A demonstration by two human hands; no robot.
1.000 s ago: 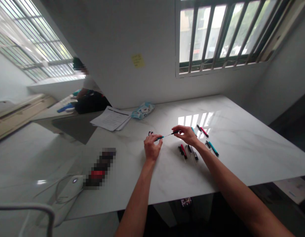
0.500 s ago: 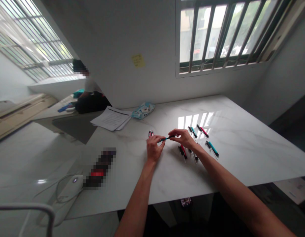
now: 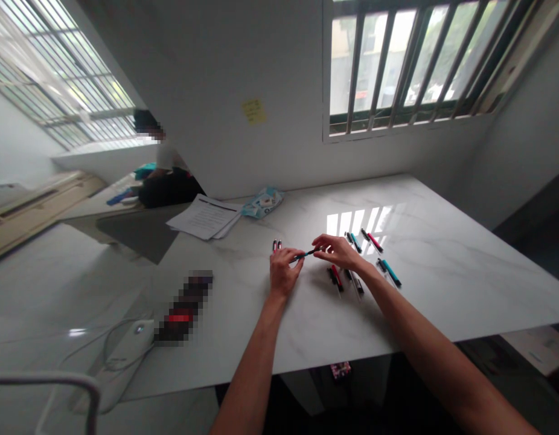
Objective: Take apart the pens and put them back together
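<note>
Both hands hold one thin pen [image 3: 306, 254] with a teal barrel and a black end, just above the white marble table [image 3: 442, 272]. My left hand [image 3: 284, 270] pinches its left end, fingers curled. My right hand [image 3: 337, 251] pinches its right, black end. Several more pens lie to the right: a red one [image 3: 335, 277], a dark one [image 3: 354, 283], a teal one [image 3: 390, 272], another teal one [image 3: 353, 241] and a red one [image 3: 372, 240]. Two small pen pieces [image 3: 276, 244] lie just beyond my left hand.
A stack of papers [image 3: 204, 219] and a blue wipes packet [image 3: 261, 203] lie at the table's far left. A white device with a cable [image 3: 125, 356] and a dark blurred object [image 3: 184, 307] sit near left. Another person [image 3: 164, 172] works at a far table.
My hands have drawn closer together and the pen between them looks shorter, its parts pushed together. My right hand moved left, uncovering a teal pen behind it.
</note>
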